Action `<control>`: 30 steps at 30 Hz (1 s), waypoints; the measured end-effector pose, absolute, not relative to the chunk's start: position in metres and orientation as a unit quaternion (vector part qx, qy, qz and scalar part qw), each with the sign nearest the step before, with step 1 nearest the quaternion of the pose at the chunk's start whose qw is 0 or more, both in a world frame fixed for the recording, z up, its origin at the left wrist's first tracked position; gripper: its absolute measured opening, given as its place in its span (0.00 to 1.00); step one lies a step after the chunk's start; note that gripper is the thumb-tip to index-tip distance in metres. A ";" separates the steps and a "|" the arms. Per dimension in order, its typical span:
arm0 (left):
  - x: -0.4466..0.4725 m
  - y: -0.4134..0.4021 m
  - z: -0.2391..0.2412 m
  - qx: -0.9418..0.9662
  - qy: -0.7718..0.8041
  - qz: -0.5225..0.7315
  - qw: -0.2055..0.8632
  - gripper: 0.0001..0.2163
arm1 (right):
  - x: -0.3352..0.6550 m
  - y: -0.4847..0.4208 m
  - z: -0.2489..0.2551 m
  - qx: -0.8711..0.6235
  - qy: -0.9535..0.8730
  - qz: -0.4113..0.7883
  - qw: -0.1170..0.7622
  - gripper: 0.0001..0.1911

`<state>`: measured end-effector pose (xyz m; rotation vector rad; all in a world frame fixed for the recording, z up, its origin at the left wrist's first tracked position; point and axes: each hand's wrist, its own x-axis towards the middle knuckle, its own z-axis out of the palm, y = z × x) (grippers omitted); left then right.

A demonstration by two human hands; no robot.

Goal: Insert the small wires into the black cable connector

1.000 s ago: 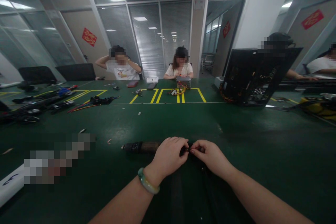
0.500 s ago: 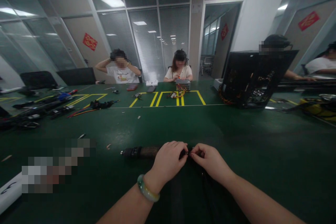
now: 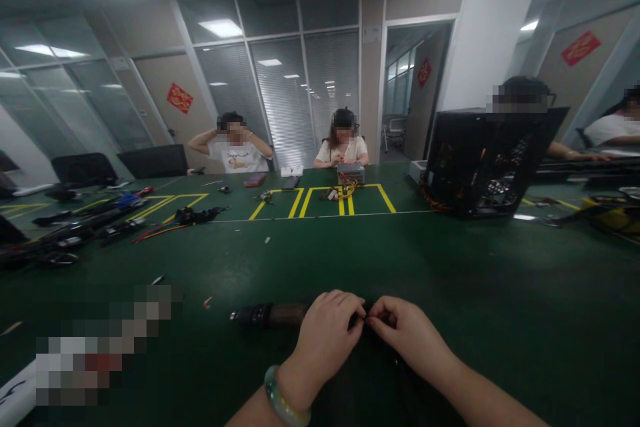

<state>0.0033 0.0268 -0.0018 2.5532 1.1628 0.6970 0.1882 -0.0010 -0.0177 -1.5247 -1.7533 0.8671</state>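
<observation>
Now, working left to right across the near edge of the table (image 3: 450, 267). A dark cable bundle (image 3: 270, 314) lies flat on the green surface, its capped end pointing left; the right part runs under your left hand (image 3: 327, 333).

Left hand: fingers curled down over the bundle, grip closed on it, a green bangle (image 3: 281, 400) on the wrist. What exactly the fingertips pinch is hidden by the knuckles.

Right hand (image 3: 406, 333): thumb and forefinger pressed together on a small dark piece at the point where the two hands meet. Too small and too dark to say whether it is a connector, a tie or a wire end. The two grips are touching, or almost so.

Judgement: you are at a fine-fitting step on the end of the bundle, one hand bracing, the other working the small part. The next move calls for a steady left hand and a short, precise push or pull from the right fingertips, with the bundle kept flat against the table so it does not roll.

Position of the piece: directly between your fingertips, near you, centre of the view. More dark cable seems to trail toward you beneath the wrists; detail is lost in shadow.

Far right: an open black computer case (image 3: 480, 160) stands well apart from your hands. Other people sit along the far side.
</observation>
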 end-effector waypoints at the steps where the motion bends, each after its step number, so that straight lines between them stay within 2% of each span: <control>1: 0.003 0.027 -0.002 0.875 0.401 0.239 0.127 0.08 | 0.187 -0.001 -0.018 -0.587 -0.667 0.328 0.321 0.05; 9: 0.004 0.027 0.000 0.875 0.406 0.231 0.124 0.07 | 0.182 -0.002 -0.018 -0.621 -0.662 0.285 0.308 0.06; 30: 0.000 0.026 0.004 0.883 0.388 0.229 0.131 0.06 | 0.185 -0.005 -0.018 -0.592 -0.673 0.312 0.313 0.05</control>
